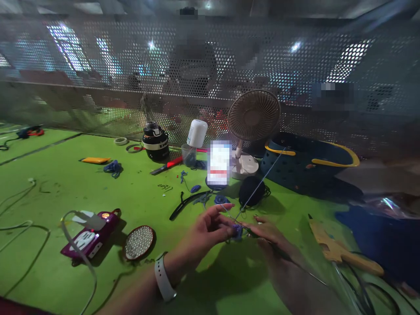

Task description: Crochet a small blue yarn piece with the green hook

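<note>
My left hand (213, 225) pinches a small purple-blue crochet piece (237, 230), its index finger raised with yarn (259, 186) near it. That strand climbs to the right toward the dark blue basket (295, 170). In my right hand (272, 236) is a crochet hook (282, 253), its shaft slanting down to the right and its tip at the piece. Just beyond my fingers sit a dark yarn ball (252, 191) and a small blue crocheted piece (221, 200). A lit phone (219, 164) stands upright behind them.
A fan (254, 116), a black jug (155, 142) and a white bottle (197, 132) stand along the perforated screen. To the left lie a purple power strip (92, 238) and a round studded disc (139, 243). A yellow glue gun (341, 247) with cables lies at right.
</note>
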Available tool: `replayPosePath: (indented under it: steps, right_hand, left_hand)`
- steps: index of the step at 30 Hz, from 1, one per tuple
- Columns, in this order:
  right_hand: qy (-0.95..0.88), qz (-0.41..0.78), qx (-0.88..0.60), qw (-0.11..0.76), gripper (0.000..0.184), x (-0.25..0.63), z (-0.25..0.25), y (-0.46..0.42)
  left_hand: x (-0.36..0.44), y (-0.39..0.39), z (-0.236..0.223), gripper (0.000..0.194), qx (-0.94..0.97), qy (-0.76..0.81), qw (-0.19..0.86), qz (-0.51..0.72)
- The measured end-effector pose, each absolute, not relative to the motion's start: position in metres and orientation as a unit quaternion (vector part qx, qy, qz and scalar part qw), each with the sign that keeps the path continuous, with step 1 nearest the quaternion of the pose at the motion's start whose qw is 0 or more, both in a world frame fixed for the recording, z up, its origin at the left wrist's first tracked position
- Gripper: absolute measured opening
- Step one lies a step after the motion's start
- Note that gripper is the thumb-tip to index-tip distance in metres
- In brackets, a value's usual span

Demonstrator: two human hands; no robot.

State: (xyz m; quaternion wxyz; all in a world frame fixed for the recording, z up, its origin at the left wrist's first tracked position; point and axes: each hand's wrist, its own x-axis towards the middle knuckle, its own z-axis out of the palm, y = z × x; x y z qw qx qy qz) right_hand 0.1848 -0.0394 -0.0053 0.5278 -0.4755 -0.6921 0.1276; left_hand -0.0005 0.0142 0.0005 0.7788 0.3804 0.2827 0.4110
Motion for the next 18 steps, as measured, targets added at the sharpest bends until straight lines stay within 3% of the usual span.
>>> replayPosePath:
  steps: [18]
  right_hand:
    - [-0.714, 0.109, -0.43, 0.541, 0.02, 0.189, -0.0063, -0.0343]
  left_hand:
    - [-0.0017, 0.0152, 0.0001, 0.051, 0.353, 0.269, 0.79, 0.422]
